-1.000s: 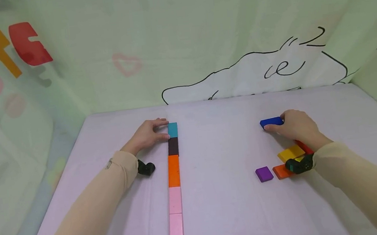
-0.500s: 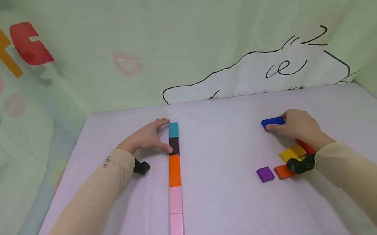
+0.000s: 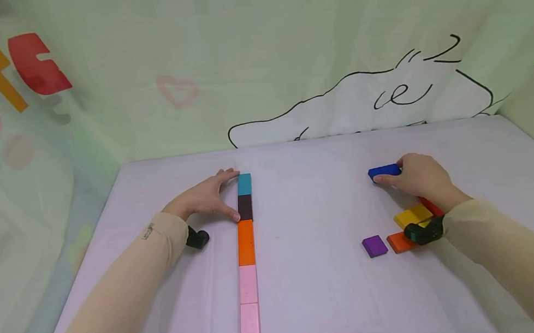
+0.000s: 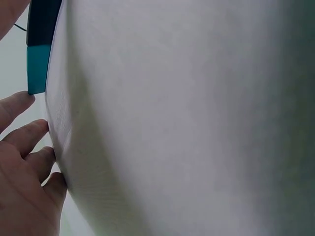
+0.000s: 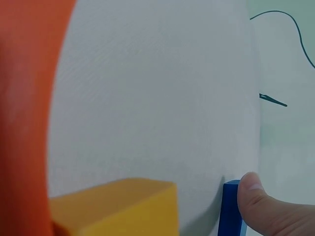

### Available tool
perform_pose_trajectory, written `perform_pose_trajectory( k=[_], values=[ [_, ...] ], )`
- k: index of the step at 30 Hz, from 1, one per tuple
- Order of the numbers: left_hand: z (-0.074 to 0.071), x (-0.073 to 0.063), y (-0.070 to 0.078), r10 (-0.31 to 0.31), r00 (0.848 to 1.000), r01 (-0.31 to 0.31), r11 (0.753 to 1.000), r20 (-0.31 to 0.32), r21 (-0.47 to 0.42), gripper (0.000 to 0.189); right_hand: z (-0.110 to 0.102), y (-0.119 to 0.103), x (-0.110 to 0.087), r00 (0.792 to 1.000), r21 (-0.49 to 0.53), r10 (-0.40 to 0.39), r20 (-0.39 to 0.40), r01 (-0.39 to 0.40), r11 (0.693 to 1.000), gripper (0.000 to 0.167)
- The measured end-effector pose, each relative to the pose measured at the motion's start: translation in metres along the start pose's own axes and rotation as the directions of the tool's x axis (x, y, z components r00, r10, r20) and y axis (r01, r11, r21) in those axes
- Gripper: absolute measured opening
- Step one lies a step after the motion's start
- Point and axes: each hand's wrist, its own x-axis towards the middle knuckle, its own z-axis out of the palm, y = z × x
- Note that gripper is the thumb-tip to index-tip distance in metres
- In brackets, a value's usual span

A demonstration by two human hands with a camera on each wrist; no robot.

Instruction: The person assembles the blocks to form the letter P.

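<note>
A straight row of flat blocks runs toward me on the left: a teal block (image 3: 245, 184) at the far end, a dark brown block (image 3: 245, 207), an orange block (image 3: 246, 243) and two pink blocks (image 3: 247, 284). Along its left side my left hand (image 3: 203, 197) spreads its fingers, one fingertip at the teal block's far end and the thumb by the joint of brown and orange. At the right, my right hand (image 3: 421, 177) pinches a blue block (image 3: 382, 171) between thumb and fingers. The right wrist view shows the thumb on that blue block (image 5: 229, 211).
Below my right hand lie a purple block (image 3: 374, 246), an orange-red block (image 3: 401, 242), a yellow block (image 3: 411, 217) and a red block (image 3: 431, 206), partly hidden by the wrist camera. A pale cloth covers the table (image 3: 318, 270); a printed curtain (image 3: 272, 39) hangs behind.
My left thumb has slid from beside the teal and brown joint toward the brown and orange one, widening the hand's spread. The right hand stays in place with the blue block.
</note>
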Motion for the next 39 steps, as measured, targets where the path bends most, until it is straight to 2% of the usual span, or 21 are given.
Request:
perform_pose_trajectory(
  k=[6, 11, 23, 33, 39],
  values=[
    [0.000, 0.000, 0.000, -0.004, 1.000, 0.004, 1.000, 0.001, -0.002, 0.112, 0.000, -0.002, 0.001, 1.000, 0.009, -0.026, -0.001, 0.026, 1.000, 0.083],
    [0.000, 0.000, 0.001, 0.003, 1.000, -0.003, 1.000, 0.000, -0.001, 0.111, 0.003, -0.005, 0.004, 0.997, 0.040, -0.081, 0.017, 0.080, 0.996, 0.081],
    [0.002, 0.001, -0.002, -0.004, 1.000, 0.004, 1.000, -0.009, 0.005, 0.111, 0.009, -0.014, 0.010, 0.977, 0.152, -0.213, 0.016, 0.208, 0.966, 0.076],
    [0.000, 0.001, -0.001, 0.001, 1.000, -0.001, 1.000, -0.002, 0.004, 0.111, 0.012, -0.014, 0.007, 0.987, 0.109, -0.163, -0.002, 0.163, 0.981, 0.079],
    [0.000, 0.001, -0.002, 0.000, 1.000, 0.000, 1.000, 0.002, 0.001, 0.112, 0.013, -0.015, 0.009, 0.978, 0.124, -0.208, 0.019, 0.205, 0.971, 0.078]
  ],
)
